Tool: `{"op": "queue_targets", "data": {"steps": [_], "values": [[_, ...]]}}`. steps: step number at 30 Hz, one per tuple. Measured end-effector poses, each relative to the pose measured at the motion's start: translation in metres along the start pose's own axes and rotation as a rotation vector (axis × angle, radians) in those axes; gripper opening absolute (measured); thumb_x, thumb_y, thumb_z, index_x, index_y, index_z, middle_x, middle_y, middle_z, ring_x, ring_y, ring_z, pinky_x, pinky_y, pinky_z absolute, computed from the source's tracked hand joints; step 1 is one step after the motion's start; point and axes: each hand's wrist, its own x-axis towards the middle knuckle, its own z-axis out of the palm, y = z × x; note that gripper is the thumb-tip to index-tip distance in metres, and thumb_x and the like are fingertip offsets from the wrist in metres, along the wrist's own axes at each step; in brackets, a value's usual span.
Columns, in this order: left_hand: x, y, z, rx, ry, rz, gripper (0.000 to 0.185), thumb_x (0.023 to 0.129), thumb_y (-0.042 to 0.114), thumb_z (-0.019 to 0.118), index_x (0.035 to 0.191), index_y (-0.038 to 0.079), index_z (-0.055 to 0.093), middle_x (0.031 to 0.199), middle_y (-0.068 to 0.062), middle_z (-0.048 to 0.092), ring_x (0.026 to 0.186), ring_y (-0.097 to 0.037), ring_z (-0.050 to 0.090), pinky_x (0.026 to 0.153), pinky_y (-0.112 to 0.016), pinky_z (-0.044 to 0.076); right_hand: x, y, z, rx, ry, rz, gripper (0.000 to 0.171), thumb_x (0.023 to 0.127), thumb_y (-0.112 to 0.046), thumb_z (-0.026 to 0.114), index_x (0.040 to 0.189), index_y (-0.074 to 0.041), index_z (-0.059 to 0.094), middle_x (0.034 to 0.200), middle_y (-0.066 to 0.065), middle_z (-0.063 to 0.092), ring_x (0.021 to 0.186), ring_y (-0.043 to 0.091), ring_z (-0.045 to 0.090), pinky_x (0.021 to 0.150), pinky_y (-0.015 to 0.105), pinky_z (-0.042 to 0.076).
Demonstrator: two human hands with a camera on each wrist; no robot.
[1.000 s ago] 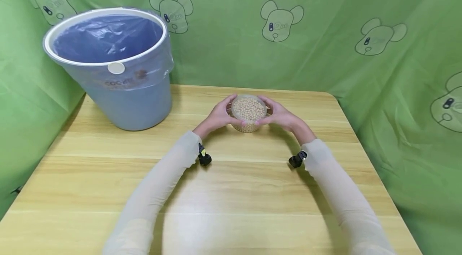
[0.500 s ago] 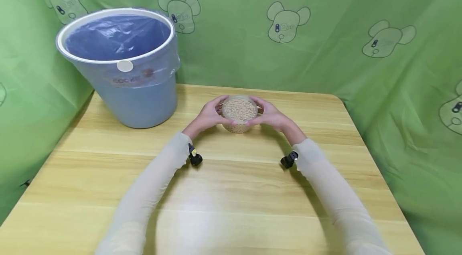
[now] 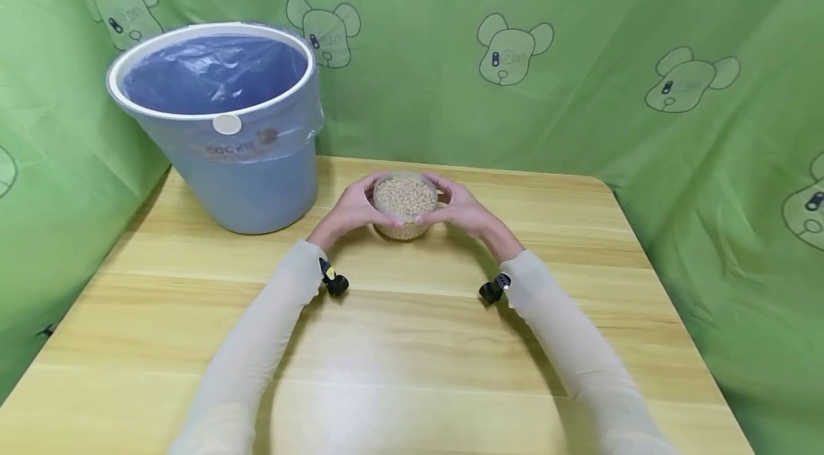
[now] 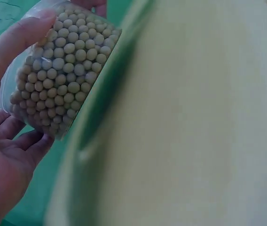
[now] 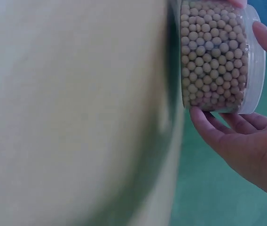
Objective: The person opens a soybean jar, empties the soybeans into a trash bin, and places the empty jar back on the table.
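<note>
Cream sheer sleeves; black wrist cameras.

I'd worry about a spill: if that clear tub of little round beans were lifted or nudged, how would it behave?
The clear tub looks packed with beans, so probably heavy for its size. The left hand and right hand both grip its smooth wall, which may be slippery. No lid is visible, so tipped, the beans would likely roll everywhere.

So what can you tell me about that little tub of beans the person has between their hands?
The tub of beans is a small, round, clear plastic container, filled nearly to its rim with pale beige, round beans. It sits upright on the wooden table, near the far edge, to the right of the blue bin. The left hand and right hand hold it from either side, fingers curled round its wall. No lid is visible on it.
</note>
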Motion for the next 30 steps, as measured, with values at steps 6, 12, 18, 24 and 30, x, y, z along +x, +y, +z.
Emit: {"op": "queue_targets", "data": {"steps": [6,12,18,24,30], "values": [[0.004,0.033,-0.016,-0.077,0.040,0.135,0.102,0.063,0.006,0.095,0.152,0.013,0.045,0.146,-0.010,0.056,0.133,-0.028,0.056,0.115,-0.041,0.044,0.000,-0.037,0.002,0.063,0.107,-0.100,0.102,0.076,-0.001,0.085,0.160,-0.015,0.031,0.161,0.010,0.039,0.141,0.030,0.045,0.116,0.042,0.044],[0.003,0.072,-0.021,-0.129,0.112,0.272,0.096,0.070,0.003,0.089,0.153,0.008,0.042,0.146,-0.017,0.053,0.131,-0.031,0.056,0.110,-0.043,0.049,-0.003,-0.073,0.006,0.184,0.181,-0.280,0.098,0.077,-0.009,0.088,0.159,-0.015,0.034,0.160,0.014,0.041,0.140,0.031,0.047,0.114,0.037,0.046],[0.003,0.101,-0.027,-0.078,0.202,0.344,0.091,0.070,0.000,0.087,0.150,-0.001,0.043,0.144,-0.023,0.054,0.130,-0.034,0.055,0.112,-0.043,0.048,-0.001,-0.094,0.015,0.066,0.195,-0.397,0.116,0.071,-0.018,0.094,0.163,-0.020,0.022,0.163,0.009,0.032,0.146,0.026,0.040,0.123,0.040,0.034],[0.002,0.107,-0.027,-0.068,0.212,0.374,0.091,0.069,0.001,0.088,0.149,0.001,0.045,0.143,-0.020,0.056,0.128,-0.031,0.057,0.111,-0.042,0.047,0.005,-0.096,0.019,-0.001,0.219,-0.433,0.126,0.062,-0.002,0.094,0.161,-0.021,0.018,0.159,0.009,0.033,0.142,0.026,0.042,0.119,0.046,0.039],[0.001,0.106,-0.026,-0.044,0.196,0.392,0.095,0.066,0.008,0.093,0.149,0.007,0.047,0.140,-0.014,0.059,0.125,-0.024,0.059,0.111,-0.037,0.047,0.009,-0.090,0.019,0.098,0.204,-0.447,0.123,0.059,0.009,0.091,0.159,-0.016,0.025,0.155,0.011,0.040,0.138,0.027,0.046,0.117,0.046,0.042]]}}
